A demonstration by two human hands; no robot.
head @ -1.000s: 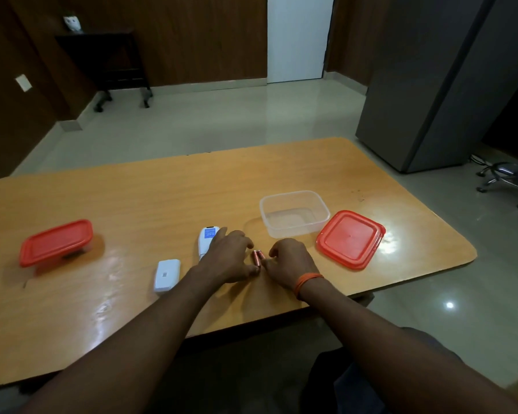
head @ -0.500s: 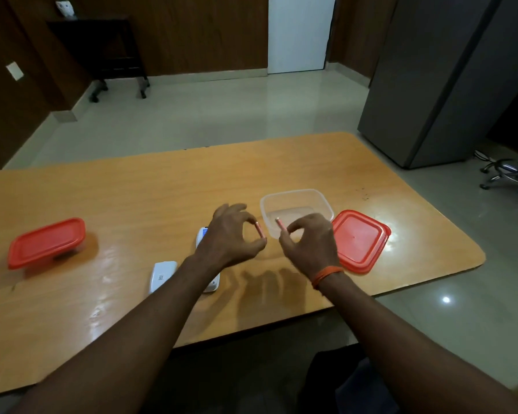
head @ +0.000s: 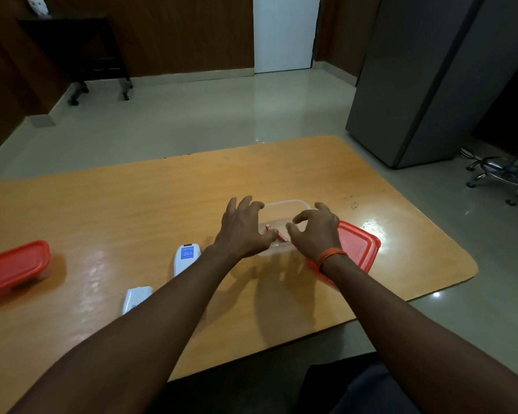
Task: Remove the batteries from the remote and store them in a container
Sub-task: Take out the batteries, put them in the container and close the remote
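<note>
Two small red batteries (head: 274, 232) lie inside the clear plastic container (head: 284, 206) near the middle of the table. My left hand (head: 243, 231) hovers over the container's left side with fingers spread and nothing in them. Over its right side, my right hand (head: 314, 231), with an orange band at the wrist, is also spread and holds nothing. The white remote (head: 186, 258) lies face down to the left, its blue label showing. Its white battery cover (head: 135, 298) rests nearer the front edge, partly behind my left forearm.
A red lid (head: 359, 246) lies right of the container, partly under my right wrist. A second container with a red lid (head: 12, 268) sits at the table's left. A grey cabinet (head: 431, 79) and a chair base (head: 503, 174) stand beyond the right edge.
Each hand lifted a battery from the table, carried it forward over the clear container and let go. Both batteries now lie inside it and both hands have opened.
</note>
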